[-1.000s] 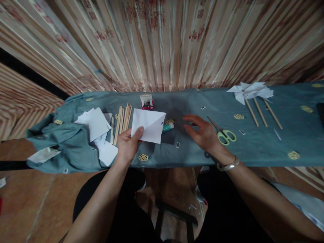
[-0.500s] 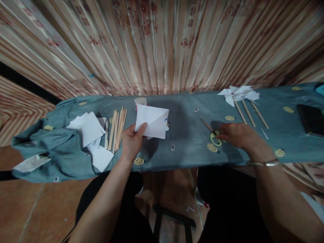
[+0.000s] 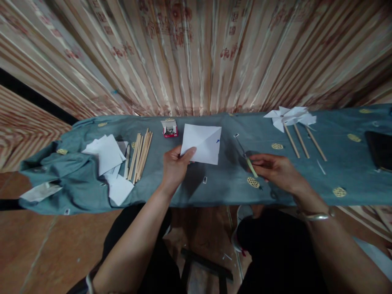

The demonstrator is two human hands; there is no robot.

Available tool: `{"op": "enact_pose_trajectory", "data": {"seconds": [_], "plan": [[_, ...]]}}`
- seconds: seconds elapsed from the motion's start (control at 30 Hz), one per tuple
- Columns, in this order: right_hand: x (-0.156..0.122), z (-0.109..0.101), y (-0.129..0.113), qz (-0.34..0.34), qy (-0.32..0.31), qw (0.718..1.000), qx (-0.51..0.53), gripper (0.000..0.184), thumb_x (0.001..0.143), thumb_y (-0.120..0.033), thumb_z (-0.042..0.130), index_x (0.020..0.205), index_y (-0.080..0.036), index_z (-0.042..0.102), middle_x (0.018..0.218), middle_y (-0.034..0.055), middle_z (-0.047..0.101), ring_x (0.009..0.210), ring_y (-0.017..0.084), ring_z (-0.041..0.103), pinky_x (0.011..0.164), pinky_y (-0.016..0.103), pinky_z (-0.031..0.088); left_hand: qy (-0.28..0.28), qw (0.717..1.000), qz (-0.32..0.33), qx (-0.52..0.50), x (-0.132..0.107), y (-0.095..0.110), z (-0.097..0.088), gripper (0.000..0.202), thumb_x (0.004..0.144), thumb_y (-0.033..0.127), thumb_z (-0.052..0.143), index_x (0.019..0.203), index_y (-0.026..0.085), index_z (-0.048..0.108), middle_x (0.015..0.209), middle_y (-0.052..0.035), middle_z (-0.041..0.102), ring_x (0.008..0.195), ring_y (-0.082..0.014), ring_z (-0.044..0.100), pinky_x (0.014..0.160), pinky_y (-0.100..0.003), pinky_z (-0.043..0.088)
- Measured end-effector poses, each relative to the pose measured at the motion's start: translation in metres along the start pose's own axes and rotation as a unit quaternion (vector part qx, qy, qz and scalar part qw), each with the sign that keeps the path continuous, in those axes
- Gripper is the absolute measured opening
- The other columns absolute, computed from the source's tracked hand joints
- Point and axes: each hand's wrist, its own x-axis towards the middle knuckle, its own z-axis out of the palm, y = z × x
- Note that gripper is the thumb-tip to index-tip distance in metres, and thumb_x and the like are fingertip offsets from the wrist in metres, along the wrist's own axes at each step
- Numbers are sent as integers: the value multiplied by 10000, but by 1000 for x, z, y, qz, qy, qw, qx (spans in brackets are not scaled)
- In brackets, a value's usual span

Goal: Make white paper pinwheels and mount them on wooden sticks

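Observation:
My left hand [image 3: 175,167] is closed on the near corner of a white square of paper [image 3: 202,143] with diagonal creases, holding it up over the blue-grey cloth [image 3: 220,183] of the table. My right hand [image 3: 277,170] is closed around green-handled scissors [image 3: 246,157], whose blades point up and left toward the paper. The scissors are lifted off the cloth and stay a short gap from the paper's right edge.
A bundle of wooden sticks [image 3: 139,155] and a pile of white paper sheets [image 3: 107,157] lie at the left. A small red box [image 3: 170,128] sits at the back. Paper pinwheels on sticks [image 3: 290,118] lie at the right, a dark phone [image 3: 379,149] at the far right.
My right hand reached right to the scissors, took hold of them and brought them back toward the middle. My left hand carried the paper a little to the right.

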Motion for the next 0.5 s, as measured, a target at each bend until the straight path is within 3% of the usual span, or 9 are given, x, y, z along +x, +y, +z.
{"op": "enact_pose_trajectory", "data": {"seconds": [0.1, 0.2, 0.33, 0.5], "plan": [[-4, 14, -6, 75, -42, 969, 232, 447, 619, -432, 829, 992, -209, 724, 817, 45, 758, 675, 162, 688, 464, 202, 437, 6, 999, -9, -42, 3, 3, 5, 220, 683, 369, 794, 667, 167, 708, 573, 28, 612, 525, -95, 508, 512, -219, 391], [-8, 30, -14, 104, -72, 929, 348, 415, 581, -336, 884, 960, -233, 751, 851, 32, 764, 717, 140, 693, 601, 217, 538, 15, 995, -36, -97, 5, 4, 7, 260, 652, 396, 820, 736, 168, 728, 651, 11, 664, 562, -104, 552, 540, -228, 430], [-15, 45, -19, 116, -107, 904, 397, 453, 562, -332, 915, 976, -239, 758, 841, 19, 746, 669, 107, 656, 553, 185, 502, 13, 987, -63, -146, 7, 5, 7, 328, 619, 419, 843, 798, 163, 744, 720, -14, 704, 636, -135, 622, 622, -263, 504], [-28, 51, -23, 79, -176, 913, 360, 481, 694, -468, 822, 1042, -147, 735, 707, 23, 660, 560, 87, 531, 496, 207, 428, 19, 986, -59, -155, 9, 3, 5, 302, 617, 392, 845, 771, 153, 743, 695, -9, 701, 623, -131, 621, 626, -265, 516]]}}
